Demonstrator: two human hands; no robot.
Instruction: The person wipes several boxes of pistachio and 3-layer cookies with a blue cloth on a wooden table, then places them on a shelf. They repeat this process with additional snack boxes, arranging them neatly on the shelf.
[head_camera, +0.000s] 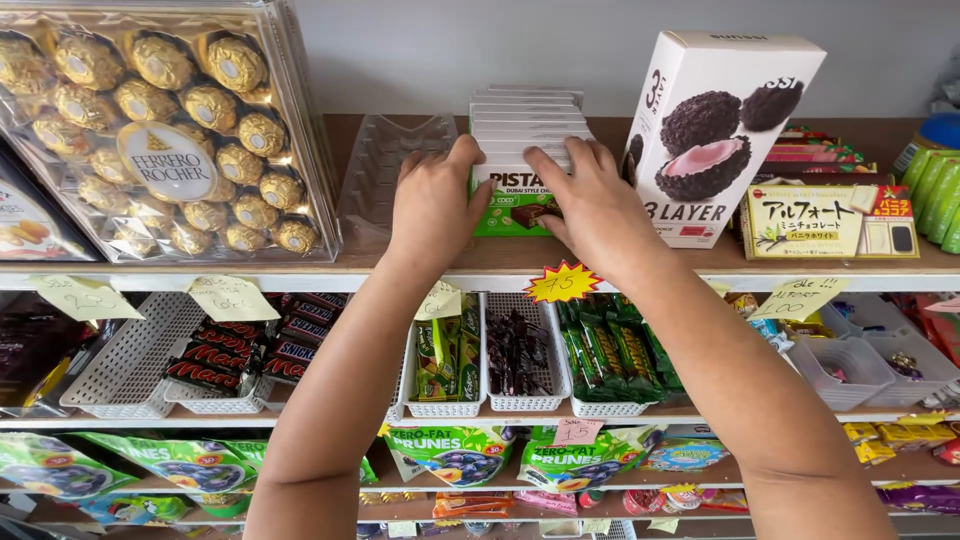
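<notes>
**Both hands on a row of chocolate boxes**

On the top shelf (520, 262), a row of flat white-and-green boxes (525, 135) stands on edge, one behind another, running straight back from the shelf front toward the wall. The left hand (432, 200) presses its fingers against the left side of the front box (515, 205), thumb hooked over the top edge. The right hand (595, 205) lies over the front box's right top corner, fingers spread and bent across it. Both hands grip the box loosely rather than clench, and both are equally near it. The row lies directly ahead of the hands, between an empty clear tray (385, 165) on the left and a tall white carton (715, 130) on the right.
</notes>
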